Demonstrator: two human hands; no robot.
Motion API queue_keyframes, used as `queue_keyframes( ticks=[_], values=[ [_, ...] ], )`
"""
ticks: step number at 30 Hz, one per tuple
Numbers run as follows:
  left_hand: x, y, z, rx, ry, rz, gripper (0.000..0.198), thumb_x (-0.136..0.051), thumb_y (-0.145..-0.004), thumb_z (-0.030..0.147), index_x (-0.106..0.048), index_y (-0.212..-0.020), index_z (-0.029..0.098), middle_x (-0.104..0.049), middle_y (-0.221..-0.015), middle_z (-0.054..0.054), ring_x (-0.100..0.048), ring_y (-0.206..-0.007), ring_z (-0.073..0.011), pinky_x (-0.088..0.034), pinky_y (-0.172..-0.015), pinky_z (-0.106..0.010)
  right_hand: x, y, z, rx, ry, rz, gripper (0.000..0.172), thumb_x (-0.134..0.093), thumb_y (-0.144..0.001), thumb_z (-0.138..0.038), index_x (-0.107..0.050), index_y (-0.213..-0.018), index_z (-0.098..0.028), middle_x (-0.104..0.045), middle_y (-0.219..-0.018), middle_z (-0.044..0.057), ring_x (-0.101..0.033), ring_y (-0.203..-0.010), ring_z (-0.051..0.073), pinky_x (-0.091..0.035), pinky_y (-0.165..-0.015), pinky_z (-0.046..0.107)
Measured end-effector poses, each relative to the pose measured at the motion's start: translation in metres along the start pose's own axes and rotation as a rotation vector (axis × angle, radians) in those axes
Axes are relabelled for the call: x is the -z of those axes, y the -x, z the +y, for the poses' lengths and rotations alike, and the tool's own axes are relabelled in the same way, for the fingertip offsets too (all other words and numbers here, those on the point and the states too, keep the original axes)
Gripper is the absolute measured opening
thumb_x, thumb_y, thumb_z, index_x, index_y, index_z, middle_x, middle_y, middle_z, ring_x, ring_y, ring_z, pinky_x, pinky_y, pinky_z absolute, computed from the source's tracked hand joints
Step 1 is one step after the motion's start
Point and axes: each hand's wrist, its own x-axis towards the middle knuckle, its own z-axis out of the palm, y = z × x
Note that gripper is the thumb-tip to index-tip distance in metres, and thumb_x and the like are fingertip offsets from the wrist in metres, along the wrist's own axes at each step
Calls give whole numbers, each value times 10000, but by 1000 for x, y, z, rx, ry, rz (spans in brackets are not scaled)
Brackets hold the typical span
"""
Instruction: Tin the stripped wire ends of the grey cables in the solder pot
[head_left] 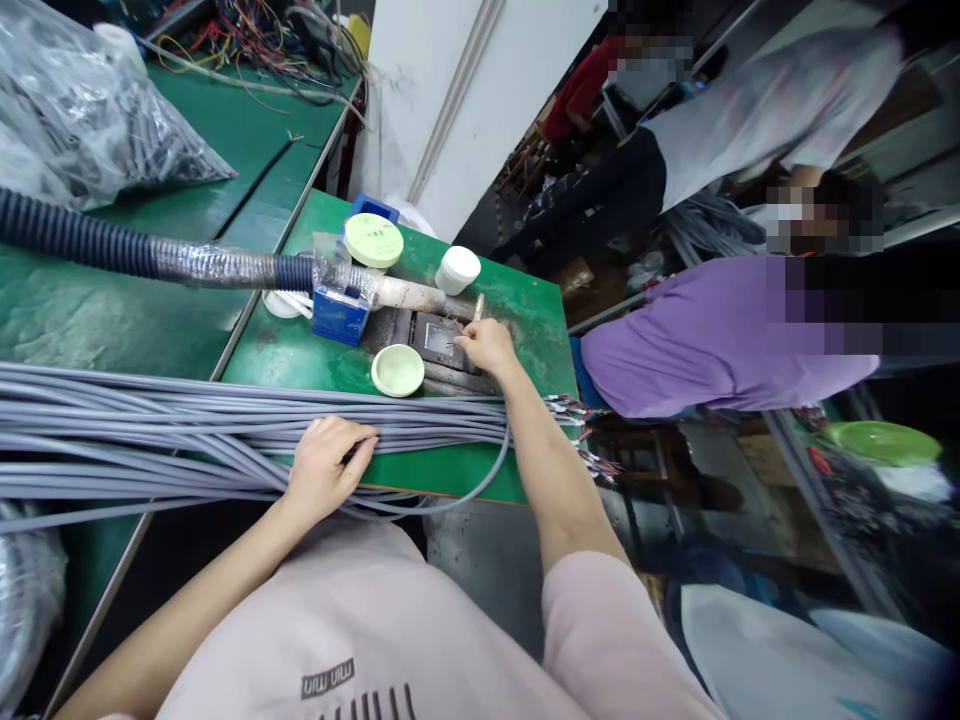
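A thick bundle of grey cables (247,420) runs across the green bench in front of me. My left hand (326,465) lies on the bundle, its fingers curled over the cables. My right hand (489,348) is closed in a pinch on thin stripped wires (457,328), their ends fanned out past the fingertips. Just under those ends is a dark block with a shiny square surface, which looks like a solder pot (439,340). A pale green cup (398,370) stands by the pot's near side. Beyond my right forearm, colored wire ends (596,460) stick out of the bundle.
A ribbed hose (82,235) leads to a pipe beside the pot, propped on a blue box (341,315). Behind it stand a pale green tub (373,240) and a white jar (457,270). A plastic bag (90,120) lies far left. Other people work to the right.
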Motion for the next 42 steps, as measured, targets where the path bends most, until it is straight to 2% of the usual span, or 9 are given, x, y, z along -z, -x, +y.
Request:
queue_keyframes(
  ticks=[9, 18, 27, 33, 36, 38, 42],
  values=[
    [0, -1, 0, 9, 4, 1, 143, -539, -885, 235, -676, -896, 200, -707, -773, -41, -590, -716, -172, -404, -675, -321, -6, -4, -3, -20, 37, -28, 200, -583, -801, -314, -738, -790, -189, -721, -846, 74, -638, -833, 202, -417, -697, 264],
    [0, 0, -1, 1, 8, 0, 127, -550, -880, 221, -672, -900, 193, -704, -777, -41, -582, -719, -171, -407, -678, -321, 2, -2, 0, -1, 47, -24, 215, -578, -809, -331, -728, -760, -185, -725, -830, 72, -648, -833, 203, -416, -709, 266],
    [-1, 0, 0, 19, 4, -5, 164, -526, -890, 246, -683, -892, 196, -713, -790, -52, -597, -731, -175, -414, -685, -324, -7, -4, -1, -13, 59, -38, 205, -584, -799, -318, -745, -799, -191, -732, -864, 86, -650, -851, 213, -425, -719, 271],
    [-1, 0, -1, 8, 4, -1, 139, -541, -882, 225, -676, -897, 196, -714, -798, -46, -592, -735, -173, -409, -683, -323, -5, -3, 0, -8, 31, -25, 198, -592, -789, -312, -728, -734, -179, -720, -813, 82, -636, -816, 204, -402, -686, 262],
    [-2, 1, -2, 10, -1, 0, 142, -541, -882, 230, -678, -895, 198, -715, -799, -47, -595, -733, -174, -408, -682, -324, 6, 10, 1, 19, -1, -2, 217, -572, -801, -307, -698, -688, -171, -684, -725, 50, -606, -737, 174, -376, -651, 254],
    [-1, 2, -3, 8, 2, 4, 136, -551, -876, 230, -682, -895, 200, -717, -799, -47, -599, -729, -176, -403, -674, -326, 17, 29, 1, 67, -82, 30, 256, -560, -802, -312, -646, -611, -165, -615, -618, 18, -559, -649, 147, -353, -613, 250],
    [-1, 1, 1, 40, 150, 56, 118, -584, -852, 220, -699, -870, 202, -717, -777, -43, -600, -712, -170, -430, -692, -331, 35, 86, -5, 215, -455, 159, 299, -563, -782, -312, -518, -521, -172, -455, -517, -30, -436, -534, 108, -316, -550, 247]
  ],
)
